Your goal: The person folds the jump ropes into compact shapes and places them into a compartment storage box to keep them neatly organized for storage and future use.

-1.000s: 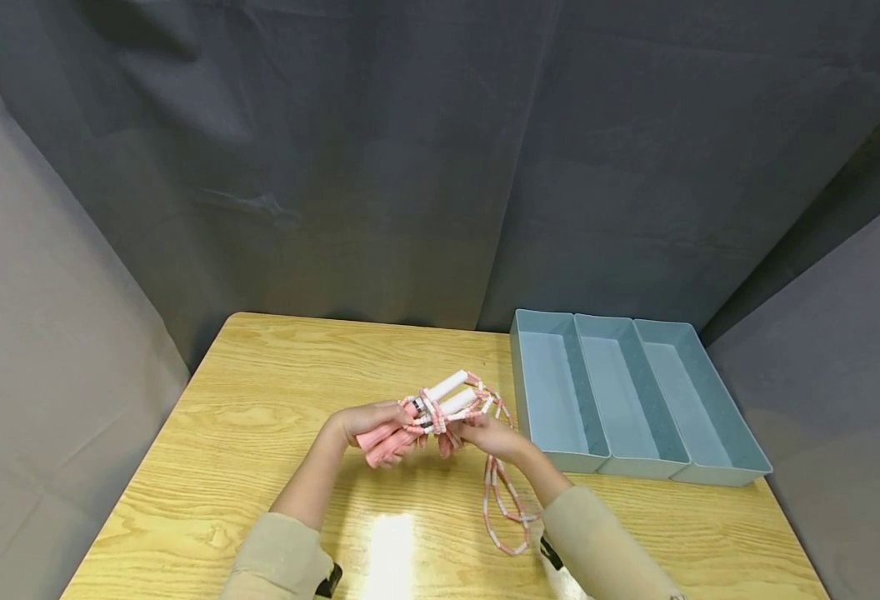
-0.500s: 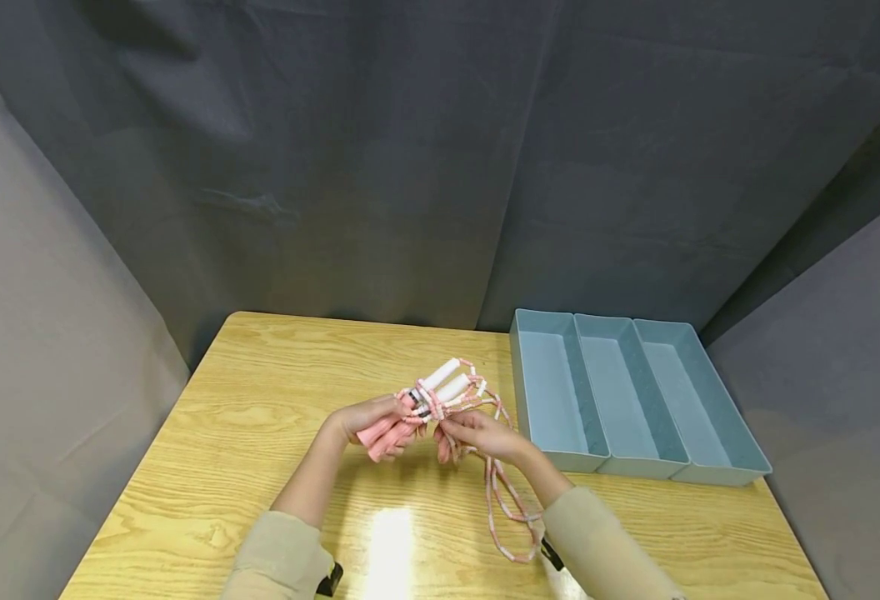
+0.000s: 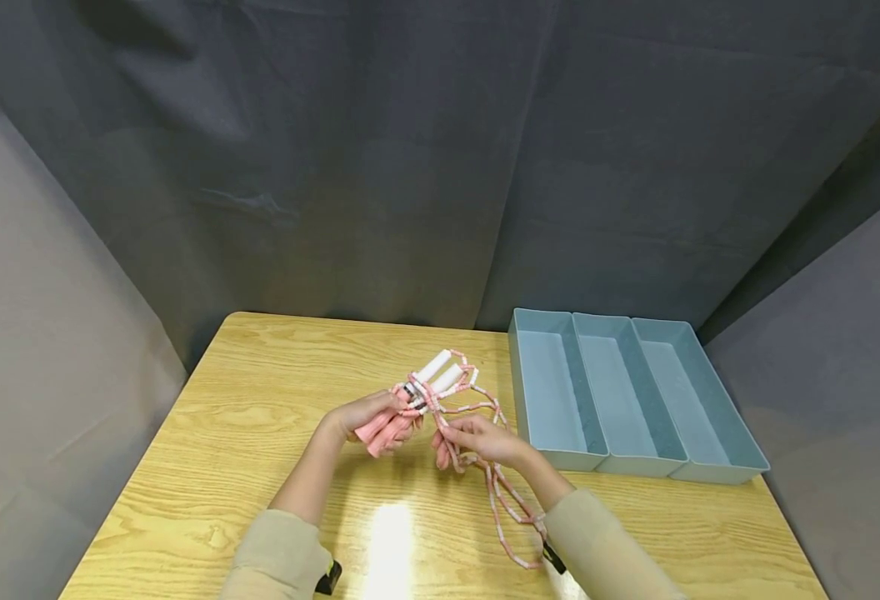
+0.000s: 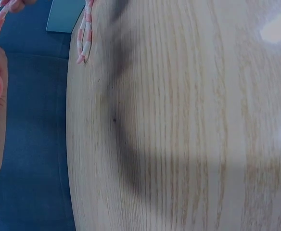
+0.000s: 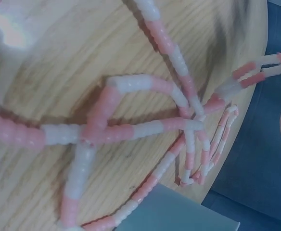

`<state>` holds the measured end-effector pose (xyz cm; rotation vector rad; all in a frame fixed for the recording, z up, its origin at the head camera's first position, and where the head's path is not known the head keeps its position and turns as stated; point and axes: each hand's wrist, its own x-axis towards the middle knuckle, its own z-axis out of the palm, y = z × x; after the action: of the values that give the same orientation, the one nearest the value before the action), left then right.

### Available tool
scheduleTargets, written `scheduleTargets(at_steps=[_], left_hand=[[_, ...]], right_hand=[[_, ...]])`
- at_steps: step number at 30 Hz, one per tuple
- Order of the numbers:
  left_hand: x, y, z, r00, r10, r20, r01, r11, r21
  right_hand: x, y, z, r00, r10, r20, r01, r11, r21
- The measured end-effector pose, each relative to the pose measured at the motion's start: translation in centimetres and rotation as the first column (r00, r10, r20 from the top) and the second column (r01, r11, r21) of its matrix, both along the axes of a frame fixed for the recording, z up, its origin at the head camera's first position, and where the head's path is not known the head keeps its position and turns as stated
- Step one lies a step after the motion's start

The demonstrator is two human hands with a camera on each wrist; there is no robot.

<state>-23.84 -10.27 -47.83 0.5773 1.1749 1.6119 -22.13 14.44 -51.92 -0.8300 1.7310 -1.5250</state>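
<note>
The left hand (image 3: 365,415) is curling round the jump-rope handles (image 3: 381,432) while the right hand (image 3: 481,437) is pinching the beaded cord (image 5: 147,129) just beside them, and gentle tension is probably helping prevent snags.

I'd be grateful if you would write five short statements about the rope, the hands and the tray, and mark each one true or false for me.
1. The left hand holds the handles. True.
2. The handles are green all over. False: they are pink and white.
3. The right hand pinches the rope. True.
4. The tray has five compartments. False: it has three.
5. In the head view, the tray stands at the left end of the table. False: it stands toward the right end.
</note>
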Motion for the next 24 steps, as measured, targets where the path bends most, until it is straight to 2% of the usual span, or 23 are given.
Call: scheduleTargets(at_steps=[5,12,18,21,24], left_hand=[[-0.1,-0.3,-0.1,0.999,0.041,-0.009,-0.041,0.999,0.018],[-0.2,-0.3,-0.4,0.998,0.061,-0.004,-0.061,0.998,0.026],[-0.4,-0.4,-1.3,0.994,0.11,0.02,-0.11,0.994,0.014],[-0.4,-0.5,-1.4,0.994,0.11,0.006,-0.111,0.993,0.034],[-0.2,-0.5,-1.0,0.995,0.098,-0.002,-0.098,0.994,0.058]], right_hand=[[0.4,0.1,-0.1,0.999,0.035,0.008,-0.035,0.999,-0.01],[0.5,0.1,-0.3,0.998,0.052,-0.019,-0.052,0.999,-0.012],[0.5,0.0,-0.2,0.997,0.074,-0.021,-0.074,0.997,-0.005],[0.5,0.0,-0.3,0.996,0.083,-0.028,-0.083,0.997,-0.004],[0.6,0.0,-0.3,0.995,0.092,-0.027,-0.092,0.996,-0.001]])
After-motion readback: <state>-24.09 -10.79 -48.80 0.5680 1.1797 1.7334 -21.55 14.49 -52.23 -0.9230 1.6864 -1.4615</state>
